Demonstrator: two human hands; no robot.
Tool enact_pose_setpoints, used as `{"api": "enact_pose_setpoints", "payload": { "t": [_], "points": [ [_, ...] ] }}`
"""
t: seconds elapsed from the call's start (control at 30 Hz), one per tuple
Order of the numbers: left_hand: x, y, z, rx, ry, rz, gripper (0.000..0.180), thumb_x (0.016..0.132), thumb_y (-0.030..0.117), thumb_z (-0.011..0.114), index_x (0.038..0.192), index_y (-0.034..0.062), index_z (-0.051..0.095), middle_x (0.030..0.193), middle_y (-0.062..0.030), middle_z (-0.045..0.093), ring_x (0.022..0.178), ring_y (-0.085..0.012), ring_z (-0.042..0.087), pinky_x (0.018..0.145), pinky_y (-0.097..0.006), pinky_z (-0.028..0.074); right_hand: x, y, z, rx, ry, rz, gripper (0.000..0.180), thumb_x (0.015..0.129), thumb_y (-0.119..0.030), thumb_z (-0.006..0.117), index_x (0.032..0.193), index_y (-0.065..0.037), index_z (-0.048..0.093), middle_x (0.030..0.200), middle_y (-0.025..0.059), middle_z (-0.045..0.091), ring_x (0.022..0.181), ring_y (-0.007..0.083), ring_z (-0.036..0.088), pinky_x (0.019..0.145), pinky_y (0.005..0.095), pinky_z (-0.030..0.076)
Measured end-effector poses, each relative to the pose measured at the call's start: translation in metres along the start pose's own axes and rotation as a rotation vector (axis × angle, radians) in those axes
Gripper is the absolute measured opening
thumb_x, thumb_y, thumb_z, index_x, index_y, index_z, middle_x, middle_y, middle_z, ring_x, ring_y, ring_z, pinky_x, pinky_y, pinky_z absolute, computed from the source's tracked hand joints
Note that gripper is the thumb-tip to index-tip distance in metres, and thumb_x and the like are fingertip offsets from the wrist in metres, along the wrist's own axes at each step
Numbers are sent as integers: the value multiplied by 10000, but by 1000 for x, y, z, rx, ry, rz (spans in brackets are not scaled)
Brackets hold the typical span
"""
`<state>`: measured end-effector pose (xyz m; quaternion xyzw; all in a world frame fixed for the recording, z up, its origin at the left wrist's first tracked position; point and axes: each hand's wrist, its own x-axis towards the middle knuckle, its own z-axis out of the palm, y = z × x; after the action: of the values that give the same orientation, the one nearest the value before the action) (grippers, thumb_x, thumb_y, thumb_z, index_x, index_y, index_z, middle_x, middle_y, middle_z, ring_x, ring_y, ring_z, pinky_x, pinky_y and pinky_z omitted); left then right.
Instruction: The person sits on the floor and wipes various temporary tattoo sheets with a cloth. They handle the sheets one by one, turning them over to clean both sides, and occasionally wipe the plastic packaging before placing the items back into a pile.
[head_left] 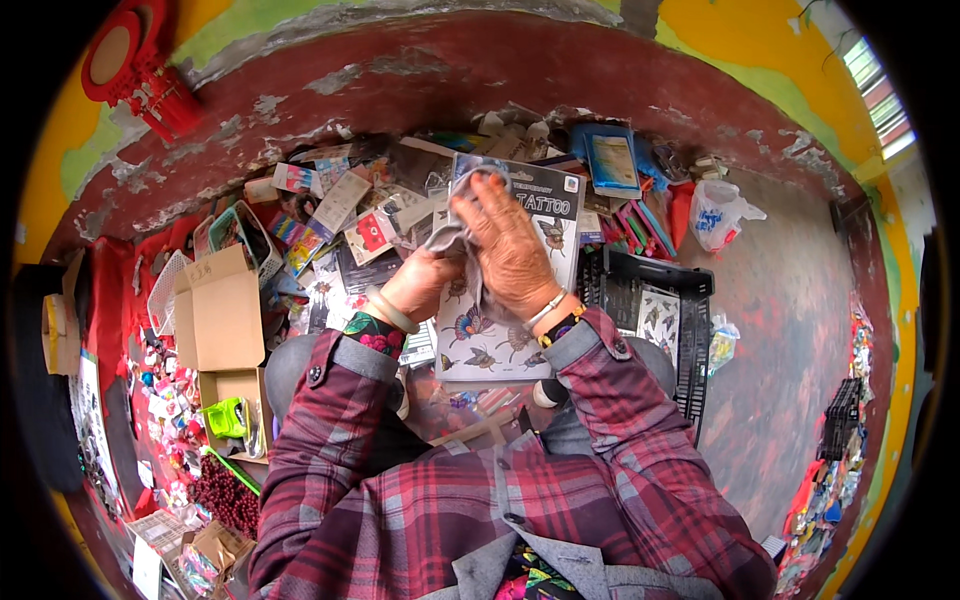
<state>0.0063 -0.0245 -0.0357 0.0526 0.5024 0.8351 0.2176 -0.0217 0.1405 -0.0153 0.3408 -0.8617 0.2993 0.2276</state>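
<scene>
A crumpled grey cloth (450,238) is bunched between my two hands. My left hand (418,287) is closed round its lower left part. Over the cloth's other side lies my right hand (512,250), its fingers close together and pressing on it; part of the cloth shows past its fingertips. Under both hands a large flat pack (552,300) with a dark top band and butterfly pictures stands in front of my knees. My hands cover its middle, so I cannot tell whether the cloth touches it.
At right stands a black plastic crate (695,340) holding butterfly sheets. A pile of packaged goods (340,205) lies along the peeling wall. An open cardboard box (220,320) is on my left, near dark red beads (225,495). A white plastic bag (722,212) sits far right.
</scene>
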Motion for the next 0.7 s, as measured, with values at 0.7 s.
{"api": "enact_pose_setpoints", "payload": {
  "t": [0.7],
  "points": [
    [1, 6, 12, -19, 46, -14, 305, 911, 53, 489, 1215, 23, 504, 1068, -22, 584, 955, -104, 532, 861, -252, 421, 3, 47, -21, -148, 289, 373, 553, 783, 66, 446, 1316, -79, 441, 1402, 185, 353, 1309, 358, 317, 1093, 400, 266]
  ]
}}
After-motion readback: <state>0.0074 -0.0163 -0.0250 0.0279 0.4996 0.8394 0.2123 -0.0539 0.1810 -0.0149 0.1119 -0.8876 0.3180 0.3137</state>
